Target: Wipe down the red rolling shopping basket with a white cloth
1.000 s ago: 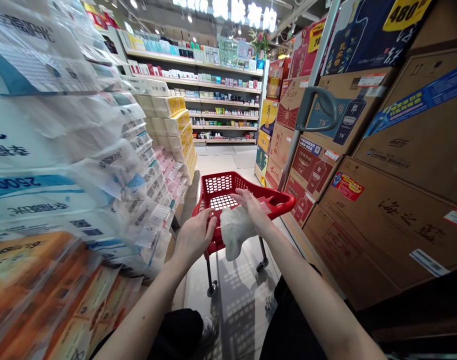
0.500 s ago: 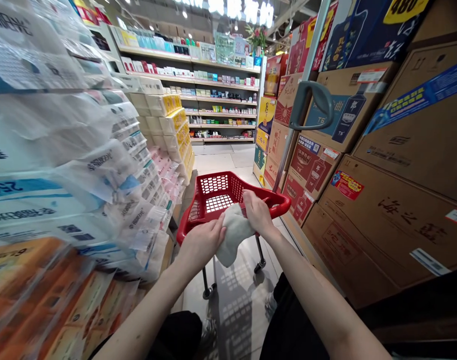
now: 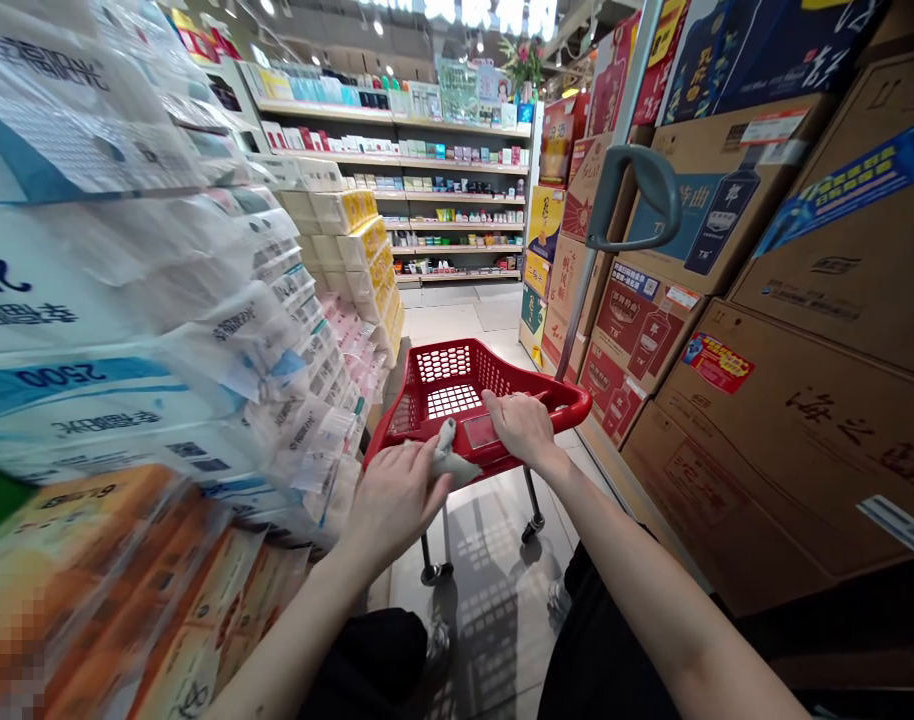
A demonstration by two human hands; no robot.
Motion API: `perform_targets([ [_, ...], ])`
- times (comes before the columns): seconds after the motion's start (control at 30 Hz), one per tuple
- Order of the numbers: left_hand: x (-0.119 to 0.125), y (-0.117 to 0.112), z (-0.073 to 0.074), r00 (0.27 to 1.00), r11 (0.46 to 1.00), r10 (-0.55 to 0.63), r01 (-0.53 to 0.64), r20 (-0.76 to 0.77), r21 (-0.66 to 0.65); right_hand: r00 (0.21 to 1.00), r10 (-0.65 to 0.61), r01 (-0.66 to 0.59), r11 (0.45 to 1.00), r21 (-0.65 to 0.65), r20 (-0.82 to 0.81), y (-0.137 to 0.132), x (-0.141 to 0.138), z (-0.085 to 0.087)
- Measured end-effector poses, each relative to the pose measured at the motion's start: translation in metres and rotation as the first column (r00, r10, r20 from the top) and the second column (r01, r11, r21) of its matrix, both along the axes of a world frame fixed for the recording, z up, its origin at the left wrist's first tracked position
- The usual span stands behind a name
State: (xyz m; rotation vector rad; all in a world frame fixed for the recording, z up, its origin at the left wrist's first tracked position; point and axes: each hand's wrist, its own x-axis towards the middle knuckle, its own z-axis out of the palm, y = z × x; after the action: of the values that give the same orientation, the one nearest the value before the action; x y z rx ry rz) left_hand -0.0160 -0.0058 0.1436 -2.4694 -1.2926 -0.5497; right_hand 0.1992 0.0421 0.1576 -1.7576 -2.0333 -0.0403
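Note:
A red shopping cart (image 3: 407, 405) with a perforated basket stands directly in front of me. My left hand (image 3: 398, 480) is closed around a pale grey cloth (image 3: 455, 464), pressed near the left part of the cart's handle rim. The cloth is bunched, and part of it is hidden under the fingers. On the right part of that rim rests my right hand (image 3: 523, 425), its fingers wrapped over the red plastic. Between the two hands, a flat rectangular panel on the rim shows. A grey loop grip (image 3: 637, 200) sits on the metal pole at the cart's right side.
Wrapped paper packs (image 3: 127, 330) are stacked high on my left, with orange packs (image 3: 112, 590) lower down. Cardboard cartons (image 3: 787, 430) line the right side. Beyond the cart, tiled floor (image 3: 464, 318) leads to stocked shelves (image 3: 442, 160).
The cloth was spread between both hands; now it is bunched in my left hand, which has shifted left. My right hand has let go of the cloth and lies on the rim.

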Motion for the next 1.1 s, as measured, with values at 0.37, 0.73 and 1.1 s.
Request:
perform_targets([
  [0.37,0.014,0.032,0.022,0.985,0.902,-0.161,0.121,-0.062,-0.415,0.998,0.030,-0.028,0.999,-0.028,0.046,-0.002,0.028,0.003],
  [0.73,0.012,-0.024,-0.026,0.987,0.980,-0.160,0.162,-0.030,0.114,0.997,0.070,-0.070,0.996,-0.058,0.007,0.000,0.046,-0.005],
  [1.1,0.013,0.014,0.009,0.976,0.903,-0.123,0.186,0.182,-0.386,0.995,0.090,-0.087,0.993,-0.073,0.039,0.009,0.051,-0.002],
])
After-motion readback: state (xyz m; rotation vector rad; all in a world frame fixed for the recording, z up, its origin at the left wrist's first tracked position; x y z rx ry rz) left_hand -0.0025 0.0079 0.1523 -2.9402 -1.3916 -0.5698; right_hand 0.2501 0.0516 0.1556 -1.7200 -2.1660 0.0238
